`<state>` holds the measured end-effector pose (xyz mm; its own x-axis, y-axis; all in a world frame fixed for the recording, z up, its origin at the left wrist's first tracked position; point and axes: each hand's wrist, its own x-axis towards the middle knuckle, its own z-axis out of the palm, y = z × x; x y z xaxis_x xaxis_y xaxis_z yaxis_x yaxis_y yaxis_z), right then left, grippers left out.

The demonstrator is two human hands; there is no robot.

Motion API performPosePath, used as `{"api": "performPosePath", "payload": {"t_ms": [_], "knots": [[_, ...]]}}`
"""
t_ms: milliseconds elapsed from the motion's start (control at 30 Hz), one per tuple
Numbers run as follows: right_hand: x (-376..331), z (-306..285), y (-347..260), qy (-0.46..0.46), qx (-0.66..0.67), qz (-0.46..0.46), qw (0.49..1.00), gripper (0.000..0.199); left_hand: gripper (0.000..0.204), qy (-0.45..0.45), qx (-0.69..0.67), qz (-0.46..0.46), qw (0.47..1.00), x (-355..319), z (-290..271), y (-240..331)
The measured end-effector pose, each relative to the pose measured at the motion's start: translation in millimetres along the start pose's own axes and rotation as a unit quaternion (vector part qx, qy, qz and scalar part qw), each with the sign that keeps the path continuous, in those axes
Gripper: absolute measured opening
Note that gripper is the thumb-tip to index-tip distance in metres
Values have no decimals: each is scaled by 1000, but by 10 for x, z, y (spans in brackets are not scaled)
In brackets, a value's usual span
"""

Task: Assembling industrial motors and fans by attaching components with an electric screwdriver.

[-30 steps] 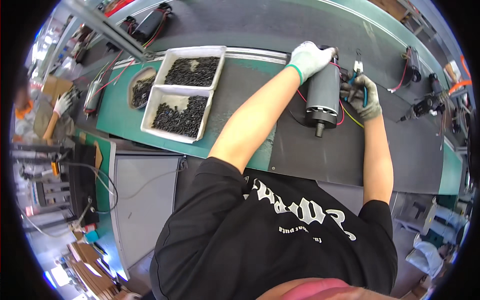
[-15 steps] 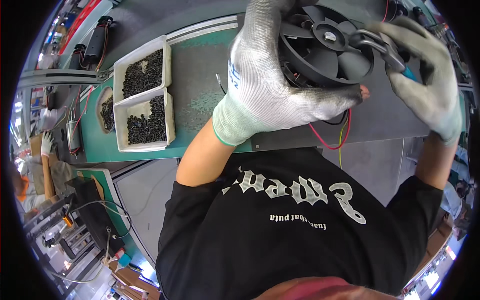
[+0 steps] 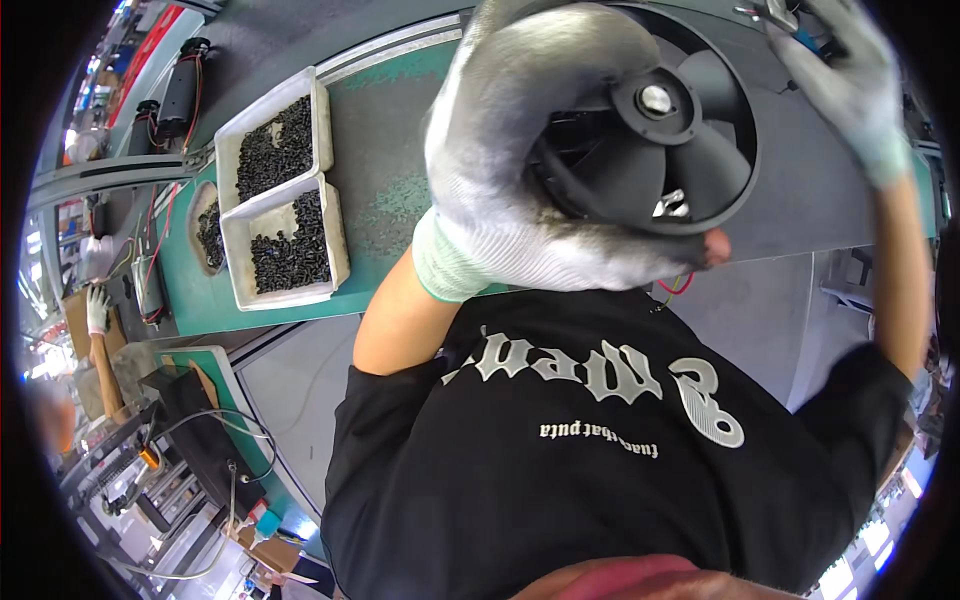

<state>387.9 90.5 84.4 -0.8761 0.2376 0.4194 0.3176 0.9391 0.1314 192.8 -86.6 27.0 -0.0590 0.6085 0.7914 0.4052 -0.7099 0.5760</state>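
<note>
My left hand (image 3: 520, 170), in a worn white glove, grips a black axial fan (image 3: 725, 185) by its round rim. The fan is tilted so its blades face up, and a shiny metal shaft end (image 3: 655, 99) shows at the hub's centre. A small bright metal piece (image 3: 672, 205) is visible low between the blades. My gloved right hand (image 3: 845, 75), apart from the fan at the upper right, is closed around blue-handled pliers (image 3: 795, 28); the fingers partly cover them. Red and yellow wires (image 3: 678, 284) hang below the fan.
Two white bins (image 3: 335, 255) of small black parts stand on the green-topped bench (image 3: 390, 130), beside a smaller tray (image 3: 207, 235) of similar parts. Black cylindrical motors (image 3: 185, 90) with wires lie at the far left. Another person's gloved hand (image 3: 97, 310) shows at the left edge.
My right hand has drawn the pliers away from the fan hub, toward the upper right. The fan has tilted in my left hand, and its hub now shows uncovered.
</note>
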Motion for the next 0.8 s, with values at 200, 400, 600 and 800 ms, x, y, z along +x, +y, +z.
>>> {"api": "performPosePath", "payload": {"t_ms": [200,400,600,800], "knots": [[-935,1279,-245,100,157,203,961,51,81,101,-87,10,991,-173,22,-196],[-688,1420,-1073,-68,692,220,684,77,62,-37,-107,-262,958,269,155,-505],[-238,1498,-795,127,801,341,476,64,70,-6,-155,-402,902,-127,472,-1740],[529,1652,1112,-32,478,486,731,42,30,-236,-32,-443,864,-426,574,-536]]}}
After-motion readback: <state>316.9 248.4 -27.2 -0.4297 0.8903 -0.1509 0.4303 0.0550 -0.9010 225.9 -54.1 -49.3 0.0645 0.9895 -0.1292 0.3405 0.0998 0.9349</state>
